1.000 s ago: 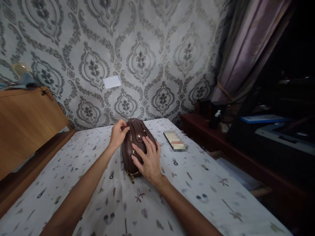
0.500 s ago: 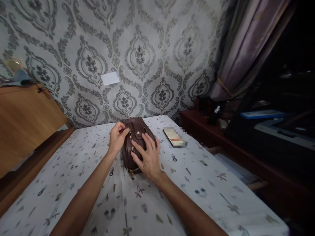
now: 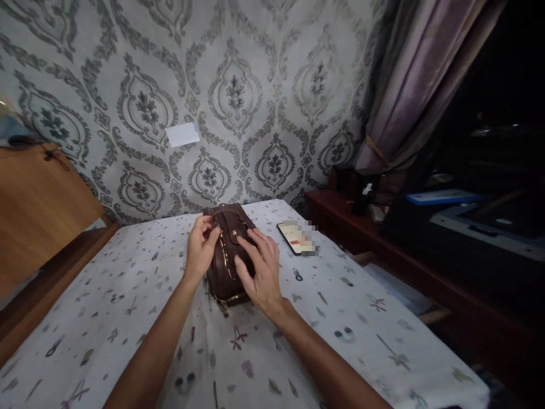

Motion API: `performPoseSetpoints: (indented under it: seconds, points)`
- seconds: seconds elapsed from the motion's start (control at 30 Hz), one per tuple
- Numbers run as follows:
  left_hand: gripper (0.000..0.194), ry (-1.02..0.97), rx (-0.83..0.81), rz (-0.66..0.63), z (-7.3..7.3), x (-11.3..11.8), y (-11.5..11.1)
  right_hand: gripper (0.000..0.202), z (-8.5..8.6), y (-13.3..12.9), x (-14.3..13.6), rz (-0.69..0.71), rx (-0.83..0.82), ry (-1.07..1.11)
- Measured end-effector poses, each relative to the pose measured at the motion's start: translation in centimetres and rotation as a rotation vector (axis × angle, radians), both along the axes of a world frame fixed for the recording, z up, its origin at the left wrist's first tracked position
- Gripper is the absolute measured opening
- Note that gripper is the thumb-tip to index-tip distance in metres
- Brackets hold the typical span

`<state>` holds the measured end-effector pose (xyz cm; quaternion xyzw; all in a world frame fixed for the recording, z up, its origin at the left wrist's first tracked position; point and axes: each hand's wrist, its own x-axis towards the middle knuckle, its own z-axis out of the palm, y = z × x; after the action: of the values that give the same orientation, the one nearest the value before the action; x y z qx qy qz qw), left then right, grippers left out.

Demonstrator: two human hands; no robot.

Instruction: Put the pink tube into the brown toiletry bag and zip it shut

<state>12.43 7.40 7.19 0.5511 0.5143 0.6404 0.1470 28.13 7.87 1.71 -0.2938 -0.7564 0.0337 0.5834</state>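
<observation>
A dark brown leather bag (image 3: 217,267) lies on the patterned white sheet, with gold zippers and a flap with a round gold stud. My left hand (image 3: 200,247) is closed on the bag's left upper side, its thumb at the upper end of the gold zipper (image 3: 225,258) and its fingers bent at the edge, partly hidden. Across the right side of the bag rests my right hand (image 3: 261,270), fingers apart, the index finger near the stud. Another zipper pull (image 3: 223,308) hangs at the near end.
A phone (image 3: 293,238) with a lit screen lies right of the bag. A wooden headboard (image 3: 46,210) stands at left, a patterned wall (image 3: 232,136) behind. On the right are a dark red cabinet (image 3: 336,213), an open drawer (image 3: 400,289) and a curtain (image 3: 426,74).
My left thumb and fingers have moved from a pinch at the zipper's upper end to the bag's left side. My right fingers have drawn back rightward, uncovering more of the zipper. The view has shifted slightly.
</observation>
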Motion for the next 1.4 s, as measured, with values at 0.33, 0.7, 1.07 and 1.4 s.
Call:
performPoseSetpoints:
  seconds: [0.33,0.7,1.07,1.4]
  points:
    - [0.041,0.481,0.071,0.276,0.4,0.0,-1.0,0.044,-1.8,1.7,-0.2,0.059,-0.348,0.251]
    - [0.03,1.179,-0.094,0.13,4.0,1.1,3.4,0.048,-3.6,0.8,1.2,0.079,-0.302,0.161]
    - [0.012,1.221,-0.095,0.101,4.8,1.8,3.1,0.046,-3.4,1.0,1.4,0.075,-0.283,0.175]
    - [0.02,1.263,-0.089,0.142,4.9,3.2,2.0,0.049,-3.3,1.4,1.7,0.062,-0.216,0.091]
